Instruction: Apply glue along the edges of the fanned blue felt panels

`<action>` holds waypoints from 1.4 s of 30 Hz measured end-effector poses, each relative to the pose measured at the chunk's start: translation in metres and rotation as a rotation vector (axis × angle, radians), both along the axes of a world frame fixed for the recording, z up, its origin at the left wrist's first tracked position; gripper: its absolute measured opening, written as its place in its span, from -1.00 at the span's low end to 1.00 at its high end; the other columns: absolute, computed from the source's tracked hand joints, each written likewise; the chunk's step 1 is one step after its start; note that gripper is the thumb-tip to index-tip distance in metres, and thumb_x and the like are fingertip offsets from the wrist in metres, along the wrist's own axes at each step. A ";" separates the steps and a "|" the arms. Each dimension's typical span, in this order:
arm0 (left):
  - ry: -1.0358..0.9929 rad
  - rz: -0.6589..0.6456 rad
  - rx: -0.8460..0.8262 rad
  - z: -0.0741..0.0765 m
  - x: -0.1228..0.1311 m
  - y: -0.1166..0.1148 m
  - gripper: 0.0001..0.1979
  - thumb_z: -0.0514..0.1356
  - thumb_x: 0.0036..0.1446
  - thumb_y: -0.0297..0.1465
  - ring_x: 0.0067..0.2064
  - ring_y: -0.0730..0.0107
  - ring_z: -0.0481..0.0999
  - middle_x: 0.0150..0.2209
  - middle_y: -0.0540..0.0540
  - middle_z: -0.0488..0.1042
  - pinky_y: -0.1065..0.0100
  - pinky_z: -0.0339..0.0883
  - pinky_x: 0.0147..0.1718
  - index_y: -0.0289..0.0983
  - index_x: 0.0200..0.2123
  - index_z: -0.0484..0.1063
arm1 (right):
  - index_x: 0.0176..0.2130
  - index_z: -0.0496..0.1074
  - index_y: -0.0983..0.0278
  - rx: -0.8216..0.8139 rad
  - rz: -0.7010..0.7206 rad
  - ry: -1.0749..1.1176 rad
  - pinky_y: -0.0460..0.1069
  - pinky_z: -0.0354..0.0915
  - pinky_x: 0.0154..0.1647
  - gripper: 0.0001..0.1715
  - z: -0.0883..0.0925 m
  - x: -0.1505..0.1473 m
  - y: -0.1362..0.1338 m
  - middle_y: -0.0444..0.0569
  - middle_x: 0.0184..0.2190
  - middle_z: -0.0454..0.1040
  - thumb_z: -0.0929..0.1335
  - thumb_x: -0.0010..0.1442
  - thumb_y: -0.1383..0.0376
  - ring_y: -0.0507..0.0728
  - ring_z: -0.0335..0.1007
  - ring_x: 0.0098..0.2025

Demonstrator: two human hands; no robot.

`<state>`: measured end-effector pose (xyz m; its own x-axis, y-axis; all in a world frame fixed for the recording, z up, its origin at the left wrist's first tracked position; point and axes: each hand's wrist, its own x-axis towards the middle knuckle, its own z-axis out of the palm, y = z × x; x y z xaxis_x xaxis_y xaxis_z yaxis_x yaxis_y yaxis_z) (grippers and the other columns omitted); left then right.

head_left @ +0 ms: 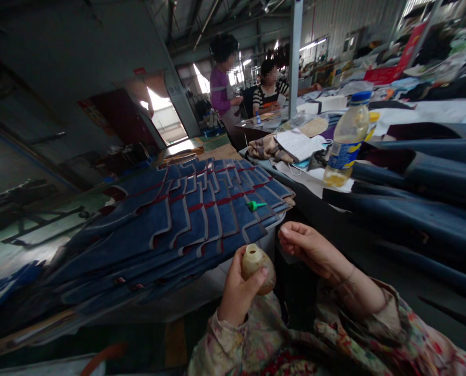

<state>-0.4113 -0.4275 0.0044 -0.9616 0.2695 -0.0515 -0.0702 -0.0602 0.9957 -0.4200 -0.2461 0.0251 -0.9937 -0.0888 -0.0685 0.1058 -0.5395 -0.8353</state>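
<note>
My left hand (240, 292) is wrapped round a small, rounded, yellowish bottle (259, 269) with an open neck, held upright near my lap. To its right, my right hand (301, 244) is raised with thumb and fingers pinched together; whatever they hold, if anything, is too small to make out. A green nozzle cap (255, 206) lies on the stack of blue fabric pieces (213, 209) with grey and dark red edges, just beyond my hands.
A plastic bottle with a blue cap (344, 141) stands on the right table beside papers (299, 144) and a mask. Rolled dark blue material (424, 209) lies at the right. Two people are at a table behind, near a grey post (296, 57).
</note>
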 end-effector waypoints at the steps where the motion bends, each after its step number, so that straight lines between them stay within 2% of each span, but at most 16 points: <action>1: 0.000 -0.001 0.000 0.000 0.000 0.000 -0.46 0.30 -0.11 -0.24 -0.16 0.34 0.41 -0.17 -0.08 0.41 0.43 0.30 -0.19 -0.26 -0.06 0.25 | -0.52 0.41 0.36 0.014 -0.011 -0.027 -0.21 0.10 -0.58 -0.69 -0.001 -0.001 0.002 -0.19 -0.62 0.31 0.50 -0.11 0.19 -0.13 0.16 -0.59; 6: 0.000 -0.009 -0.015 0.001 -0.001 0.001 -0.46 0.30 -0.11 -0.24 -0.15 0.31 0.42 -0.15 -0.11 0.43 0.42 0.31 -0.19 -0.28 -0.06 0.26 | -0.33 0.52 0.33 0.011 -0.023 -0.100 -0.21 0.26 -0.47 -0.73 -0.010 -0.006 0.010 -0.08 -0.43 0.48 0.49 -0.09 0.26 -0.10 0.33 -0.48; 13: -0.013 -0.009 -0.015 0.001 -0.001 0.001 -0.47 0.30 -0.12 -0.24 -0.13 0.27 0.43 -0.14 -0.13 0.43 0.38 0.31 -0.18 -0.27 -0.06 0.26 | -0.24 0.51 0.29 0.003 -0.029 -0.101 -0.16 0.35 -0.30 -0.71 -0.015 -0.010 0.012 -0.05 -0.33 0.52 0.46 -0.06 0.33 -0.06 0.41 -0.39; 18: -0.013 -0.018 -0.017 0.000 -0.002 0.001 -0.47 0.30 -0.12 -0.25 -0.14 0.30 0.42 -0.14 -0.11 0.42 0.40 0.30 -0.17 -0.27 -0.06 0.25 | -0.19 0.45 0.26 -0.010 -0.073 -0.079 -0.14 0.35 -0.28 -0.64 -0.014 -0.012 0.014 -0.10 -0.35 0.50 0.46 -0.06 0.32 -0.06 0.41 -0.39; 21: -0.022 -0.024 -0.018 -0.001 -0.003 0.002 -0.46 0.30 -0.12 -0.25 -0.13 0.32 0.41 -0.14 -0.10 0.41 0.40 0.29 -0.16 -0.26 -0.06 0.24 | -0.23 0.42 0.27 0.036 -0.129 -0.040 -0.13 0.33 -0.27 -0.62 -0.020 -0.019 0.019 -0.13 -0.39 0.47 0.49 -0.11 0.29 -0.05 0.40 -0.39; 23: -0.023 -0.024 -0.024 -0.001 -0.004 0.003 -0.46 0.30 -0.13 -0.25 -0.13 0.31 0.41 -0.13 -0.11 0.41 0.40 0.29 -0.16 -0.27 -0.06 0.25 | -0.30 0.42 0.30 0.143 -0.207 -0.007 -0.11 0.32 -0.29 -0.63 -0.028 -0.028 0.027 -0.13 -0.42 0.45 0.50 -0.14 0.24 -0.04 0.38 -0.41; 25: -0.029 -0.031 -0.025 -0.001 -0.004 0.003 -0.45 0.30 -0.12 -0.25 -0.13 0.30 0.41 -0.13 -0.11 0.41 0.39 0.29 -0.15 -0.27 -0.05 0.24 | -0.33 0.42 0.32 0.330 -0.318 0.035 -0.08 0.29 -0.32 -0.63 -0.038 -0.038 0.039 -0.11 -0.44 0.44 0.48 -0.13 0.18 -0.02 0.34 -0.44; 28: -0.043 -0.031 -0.017 0.001 -0.003 0.003 -0.45 0.31 -0.13 -0.26 -0.12 0.28 0.41 -0.14 -0.11 0.41 0.38 0.29 -0.15 -0.27 -0.06 0.24 | -0.31 0.42 0.34 0.700 -0.496 0.100 -0.01 0.27 -0.32 -0.64 -0.051 -0.053 0.059 -0.04 -0.42 0.45 0.39 -0.02 0.11 0.06 0.34 -0.40; 32: -0.045 -0.020 -0.013 0.004 -0.002 0.004 -0.47 0.30 -0.14 -0.28 -0.13 0.27 0.42 -0.16 -0.11 0.42 0.36 0.30 -0.15 -0.27 -0.07 0.25 | -0.30 0.44 0.32 1.179 -0.647 0.204 0.04 0.24 -0.19 -0.73 -0.056 -0.066 0.078 0.03 -0.33 0.46 0.29 0.09 0.18 0.14 0.36 -0.26; 36: -0.045 -0.020 -0.019 0.004 -0.002 0.005 -0.47 0.30 -0.15 -0.29 -0.12 0.26 0.42 -0.15 -0.12 0.42 0.36 0.30 -0.14 -0.27 -0.07 0.26 | -0.32 0.42 0.31 1.428 -0.642 0.293 0.01 0.24 -0.21 -0.79 -0.053 -0.075 0.084 0.02 -0.34 0.43 0.27 0.12 0.25 0.14 0.34 -0.27; 42: -0.046 -0.014 0.004 0.001 -0.003 0.002 -0.45 0.32 -0.14 -0.26 -0.11 0.26 0.42 -0.12 -0.12 0.42 0.36 0.29 -0.14 -0.27 -0.06 0.27 | -0.27 0.45 0.33 1.749 -0.510 0.305 -0.03 0.23 -0.26 -0.76 -0.052 -0.081 0.077 0.06 -0.31 0.42 0.23 0.18 0.31 0.13 0.35 -0.26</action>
